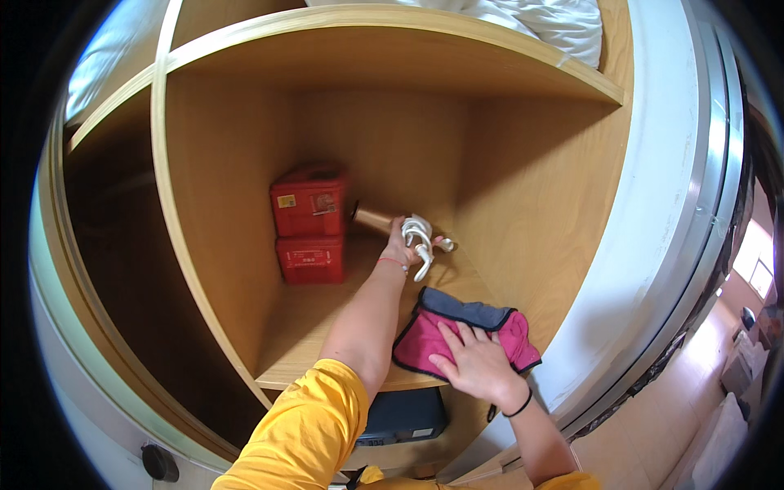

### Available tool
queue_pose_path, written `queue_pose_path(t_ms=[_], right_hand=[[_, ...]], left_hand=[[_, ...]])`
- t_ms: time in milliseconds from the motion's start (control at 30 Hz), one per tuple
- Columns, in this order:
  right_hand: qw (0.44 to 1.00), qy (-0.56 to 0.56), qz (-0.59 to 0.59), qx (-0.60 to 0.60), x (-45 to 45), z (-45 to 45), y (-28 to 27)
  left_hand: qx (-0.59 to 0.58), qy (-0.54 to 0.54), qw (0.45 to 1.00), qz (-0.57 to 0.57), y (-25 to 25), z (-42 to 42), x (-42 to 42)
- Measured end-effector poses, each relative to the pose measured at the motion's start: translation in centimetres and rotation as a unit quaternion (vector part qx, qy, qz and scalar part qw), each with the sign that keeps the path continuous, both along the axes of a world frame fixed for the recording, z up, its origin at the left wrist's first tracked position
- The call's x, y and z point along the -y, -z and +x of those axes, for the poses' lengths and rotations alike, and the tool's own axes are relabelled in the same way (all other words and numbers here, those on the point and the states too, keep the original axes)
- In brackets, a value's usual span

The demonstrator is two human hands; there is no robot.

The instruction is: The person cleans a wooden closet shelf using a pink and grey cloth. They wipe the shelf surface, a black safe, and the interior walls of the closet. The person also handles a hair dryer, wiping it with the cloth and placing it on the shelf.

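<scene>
Inside a wooden wardrobe compartment, my left hand [401, 245] grips a hair dryer [375, 218] with a copper-coloured barrel that points left. Its white cord [417, 231] is looped in a coil at my fingers, and the plug end [445, 245] shows just to the right. My right hand [474, 361] lies flat, fingers spread, on a pink and grey microfibre cloth [422, 343] with black edging. The cloth is partly folded over at the front right of the shelf board [306, 331]. Part of the dryer is hidden behind my hand and the cord.
Two red boxes [309, 260] stand stacked against the compartment's left wall. A dark blue case [407, 413] sits below the shelf. White bedding [539, 27] lies on the shelf above. A wooden divider [160, 153] stands left, and a white door frame [649, 184] borders the right.
</scene>
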State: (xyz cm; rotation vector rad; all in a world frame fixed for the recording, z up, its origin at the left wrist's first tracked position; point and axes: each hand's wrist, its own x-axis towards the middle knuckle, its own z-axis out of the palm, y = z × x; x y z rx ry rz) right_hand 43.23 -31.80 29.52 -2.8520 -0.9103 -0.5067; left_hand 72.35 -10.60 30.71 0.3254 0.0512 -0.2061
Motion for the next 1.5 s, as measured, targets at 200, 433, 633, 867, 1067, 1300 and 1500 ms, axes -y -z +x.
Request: queue_pose_path(t_ms=[200,433,633,867,1067,1300,1500], right_hand=[[0.997,-0.017,0.022,0.071,0.5,-0.2,0.5],[0.993,-0.041,0.059,0.096,0.7,-0.2,0.2],[0.99,-0.054,0.09,0.095,1.1,0.4,0.6],[0.982,-0.079,0.124,0.119,0.9,0.2,0.3],[0.987,-0.061,0.115,0.098,0.7,0.2,1.5],[0.958,-0.237,0.157,0.042,-4.8,-4.2,1.7],[0.872,-0.256,0.384,0.161,-2.5,-4.7,1.8]], left_hand=[[-0.05,0.001,0.999,0.0,1.5,2.3,-1.6],[-0.039,0.058,0.965,0.254,-0.5,2.2,-3.9],[0.07,0.067,0.901,0.422,2.2,2.2,-7.4],[0.005,-0.157,0.449,0.88,-1.9,-0.4,-8.3],[0.256,-0.283,0.218,0.898,-6.9,-11.9,1.0],[0.348,0.129,0.233,0.899,-9.6,-26.2,4.0],[0.262,0.149,0.272,0.914,-6.4,-32.6,-2.8]])
